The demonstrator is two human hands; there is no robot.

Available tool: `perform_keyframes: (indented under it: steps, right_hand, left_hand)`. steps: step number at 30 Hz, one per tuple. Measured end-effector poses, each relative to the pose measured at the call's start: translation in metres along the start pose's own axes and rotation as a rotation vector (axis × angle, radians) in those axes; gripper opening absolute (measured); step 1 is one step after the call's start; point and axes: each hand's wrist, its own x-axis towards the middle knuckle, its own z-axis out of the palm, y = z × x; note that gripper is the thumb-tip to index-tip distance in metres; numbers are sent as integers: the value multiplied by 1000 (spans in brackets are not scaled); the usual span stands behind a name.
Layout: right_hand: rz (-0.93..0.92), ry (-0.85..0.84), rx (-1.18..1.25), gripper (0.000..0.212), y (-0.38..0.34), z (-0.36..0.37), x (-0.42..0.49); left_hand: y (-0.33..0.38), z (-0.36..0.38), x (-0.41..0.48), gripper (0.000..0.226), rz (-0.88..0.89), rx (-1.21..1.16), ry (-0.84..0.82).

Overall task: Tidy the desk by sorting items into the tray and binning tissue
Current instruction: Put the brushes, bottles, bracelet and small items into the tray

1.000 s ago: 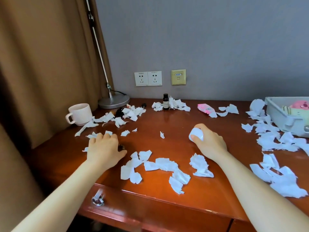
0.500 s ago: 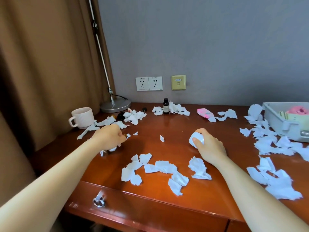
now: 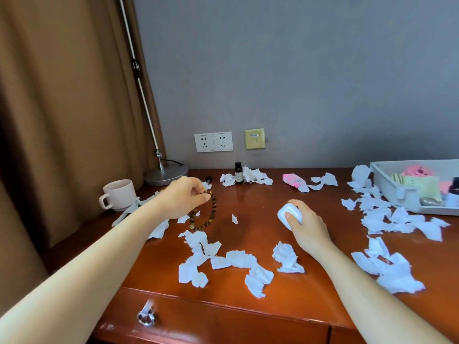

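Observation:
My left hand [image 3: 182,197] pinches a brown bead bracelet [image 3: 210,214] and holds it hanging just above the desk at centre left. My right hand [image 3: 306,225] grips a small white rounded case [image 3: 288,214] in the middle of the desk. Torn white tissue pieces [image 3: 223,259] lie scattered across the red-brown desk [image 3: 250,202], with more tissue [image 3: 387,219] on the right. A grey tray [image 3: 387,187] at the far right holds a pink toy, a green pouch and other small things.
A pink ribbed mug [image 3: 119,194] stands at the left, beside a lamp base [image 3: 166,175]. A small dark bottle [image 3: 238,172] and a pink packet [image 3: 293,180] sit near the back wall. A drawer handle [image 3: 146,316] is at the front edge.
My left hand picked the bead bracelet off the desk and lifted it up and away toward the back. My right hand stayed on the white case, raising it a little.

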Motion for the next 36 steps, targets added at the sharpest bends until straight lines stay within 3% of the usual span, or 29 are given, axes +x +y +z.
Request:
perform_keyframes:
  steps: [4, 9, 19, 24, 29, 36]
  right_hand:
    - [23, 68, 115, 38, -4, -16, -4]
    - [37, 68, 196, 34, 0, -51, -7]
    - [28, 107, 114, 30, 40, -177, -3]
    - [88, 200, 149, 21, 75, -234, 3]
    - [126, 295, -6, 14, 116, -285, 22]
    - [241, 367, -13, 11, 161, -335, 45]
  left_hand:
    - [23, 6, 0, 6, 142, -12, 55]
    - [56, 20, 4, 16, 268, 12, 70]
    - [168, 42, 43, 9, 566, -23, 29]
    - [238, 64, 67, 12, 653, -134, 27]
    - [309, 100, 86, 16, 728, -256, 0]
    - [399, 157, 108, 17, 733, -392, -86]
